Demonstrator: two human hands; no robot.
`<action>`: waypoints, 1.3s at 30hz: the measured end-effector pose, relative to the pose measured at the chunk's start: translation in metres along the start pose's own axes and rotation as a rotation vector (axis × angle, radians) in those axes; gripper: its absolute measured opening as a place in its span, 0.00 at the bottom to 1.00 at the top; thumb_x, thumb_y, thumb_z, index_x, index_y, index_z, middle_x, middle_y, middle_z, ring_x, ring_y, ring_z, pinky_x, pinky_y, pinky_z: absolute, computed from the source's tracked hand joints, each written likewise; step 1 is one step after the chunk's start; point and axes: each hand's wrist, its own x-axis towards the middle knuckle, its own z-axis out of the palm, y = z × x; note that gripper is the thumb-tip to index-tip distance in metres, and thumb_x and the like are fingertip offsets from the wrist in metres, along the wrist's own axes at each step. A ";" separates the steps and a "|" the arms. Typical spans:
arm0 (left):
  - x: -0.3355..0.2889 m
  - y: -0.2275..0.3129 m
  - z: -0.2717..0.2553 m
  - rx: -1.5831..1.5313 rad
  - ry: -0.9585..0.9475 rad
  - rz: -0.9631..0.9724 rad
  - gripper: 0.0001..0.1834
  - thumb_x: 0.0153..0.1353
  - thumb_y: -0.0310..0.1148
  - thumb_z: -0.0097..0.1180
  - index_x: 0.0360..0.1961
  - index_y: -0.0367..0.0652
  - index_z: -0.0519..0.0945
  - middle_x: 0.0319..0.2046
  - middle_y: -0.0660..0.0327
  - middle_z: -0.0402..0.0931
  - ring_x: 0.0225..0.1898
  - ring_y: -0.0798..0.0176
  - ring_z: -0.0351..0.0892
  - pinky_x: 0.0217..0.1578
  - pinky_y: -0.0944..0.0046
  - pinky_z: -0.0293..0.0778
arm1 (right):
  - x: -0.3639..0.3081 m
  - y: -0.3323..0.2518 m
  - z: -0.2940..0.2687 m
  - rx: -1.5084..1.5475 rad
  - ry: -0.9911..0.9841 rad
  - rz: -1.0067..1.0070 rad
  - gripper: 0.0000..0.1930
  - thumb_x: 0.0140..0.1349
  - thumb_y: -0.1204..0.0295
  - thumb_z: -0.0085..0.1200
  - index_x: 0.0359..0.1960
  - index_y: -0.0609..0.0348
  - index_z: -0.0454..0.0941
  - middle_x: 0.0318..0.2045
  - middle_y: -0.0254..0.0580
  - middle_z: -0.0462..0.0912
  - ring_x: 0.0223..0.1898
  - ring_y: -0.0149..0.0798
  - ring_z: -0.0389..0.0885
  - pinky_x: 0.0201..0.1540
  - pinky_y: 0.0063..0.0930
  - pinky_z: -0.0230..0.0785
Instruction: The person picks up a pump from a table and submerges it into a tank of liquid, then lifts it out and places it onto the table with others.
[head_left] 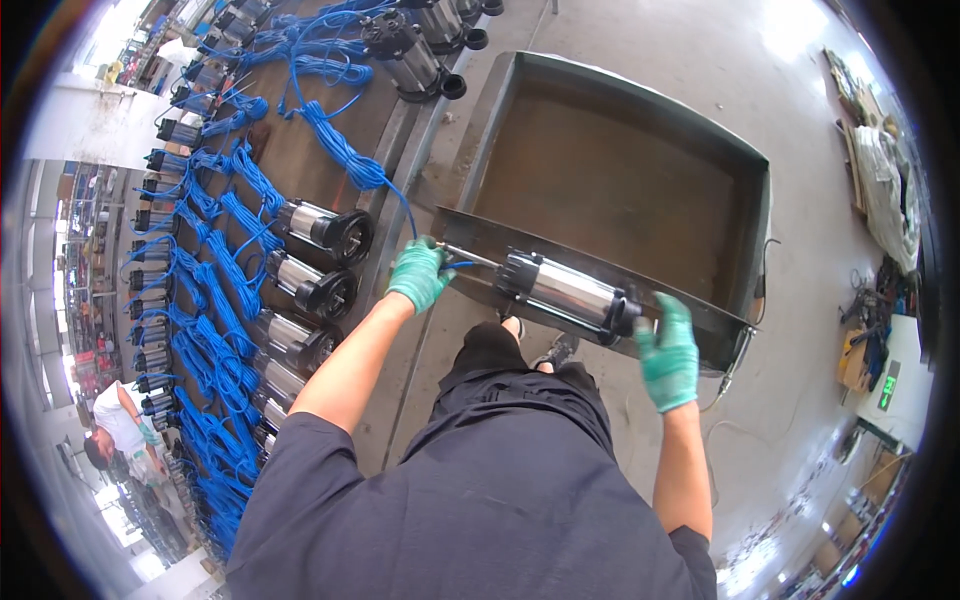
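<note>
A pump [570, 290] with a silver barrel and black ends lies across the near wall of a metal trough [765, 200]. My left hand [420, 272], in a green glove, is closed around a blue cable [403, 200] near the pump's left end. A thin metal rod [468, 254] runs from its fingertips toward the pump; whether the hand grips the rod too is unclear. My right hand [668, 352], also gloved in green and slightly blurred, has its fingers apart beside the pump's right end.
Left of me, several similar pumps [310, 225] with bundled blue cables [225, 380] lie in rows. More pumps [405, 55] stand upright beyond. A thin hose [738, 362] hangs by the trough's right corner. A person in a white shirt [118, 415] is at far left.
</note>
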 end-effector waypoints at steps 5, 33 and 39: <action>0.003 0.008 -0.059 -0.077 -0.246 0.091 0.22 0.65 0.49 0.62 0.40 0.37 0.81 0.36 0.44 0.83 0.39 0.37 0.82 0.42 0.44 0.76 | 0.044 -0.029 0.020 -0.271 -0.369 -0.029 0.09 0.61 0.69 0.57 0.42 0.54 0.82 0.52 0.49 0.81 0.40 0.57 0.85 0.46 0.48 0.78; 0.140 0.088 0.000 -0.144 0.016 0.319 0.16 0.68 0.46 0.53 0.33 0.48 0.86 0.32 0.53 0.84 0.35 0.45 0.84 0.38 0.47 0.79 | 0.222 0.069 0.072 -0.649 -0.442 0.203 0.15 0.64 0.66 0.53 0.53 0.50 0.77 0.52 0.48 0.83 0.51 0.56 0.84 0.53 0.48 0.76; 0.146 0.091 0.000 -0.114 -0.080 0.245 0.18 0.69 0.45 0.50 0.33 0.45 0.86 0.35 0.50 0.84 0.39 0.42 0.83 0.42 0.45 0.78 | 0.225 0.093 0.109 -0.562 -0.329 0.202 0.19 0.63 0.67 0.56 0.56 0.50 0.76 0.55 0.48 0.80 0.48 0.57 0.85 0.51 0.50 0.78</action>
